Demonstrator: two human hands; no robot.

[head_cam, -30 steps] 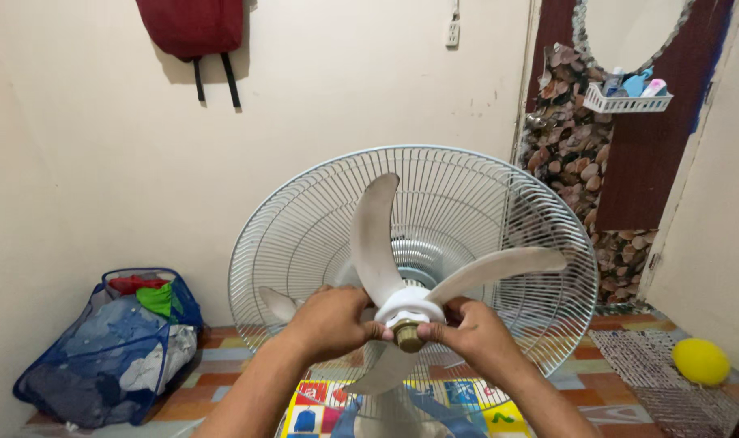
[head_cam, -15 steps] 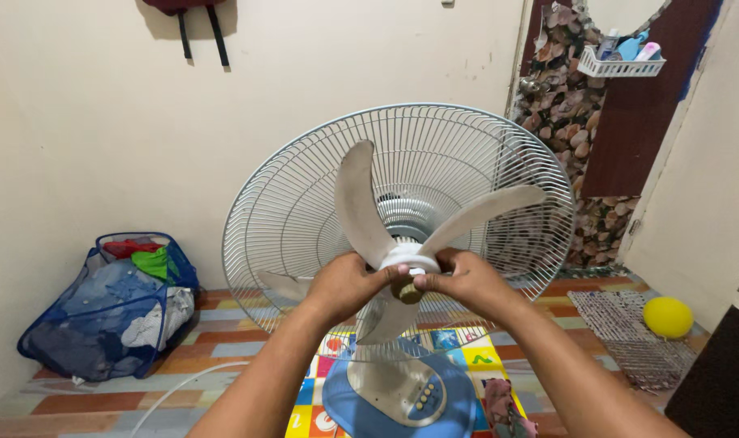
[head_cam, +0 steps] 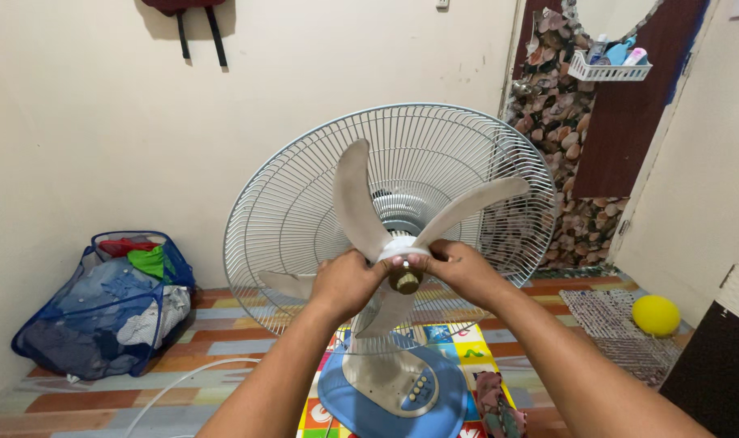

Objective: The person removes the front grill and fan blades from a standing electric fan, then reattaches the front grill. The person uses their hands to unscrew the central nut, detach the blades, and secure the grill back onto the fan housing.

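A standing fan faces me with its front cover off. Its grey rear wire guard (head_cam: 305, 186) rings several dusty beige blades (head_cam: 355, 199). My left hand (head_cam: 347, 282) grips the white blade hub (head_cam: 402, 248) from the left. From the right, my right hand (head_cam: 459, 269) holds the same hub, fingers by the round brownish cap (head_cam: 405, 281) at its centre. The fan's blue base (head_cam: 369, 405) with a beige button panel (head_cam: 418, 391) sits below my arms.
A blue mesh bag of clothes (head_cam: 102, 304) lies by the wall at left. A yellow ball (head_cam: 655, 315) and a patterned mat (head_cam: 609, 316) are at right. A white basket (head_cam: 609, 69) hangs on the stone-patterned wall. A white cord (head_cam: 183, 377) runs over the colourful floor mat (head_cam: 467, 353).
The view has tilted down and drawn slightly closer, showing the fan's base. Both hands stay on the hub, and the blades have barely turned.
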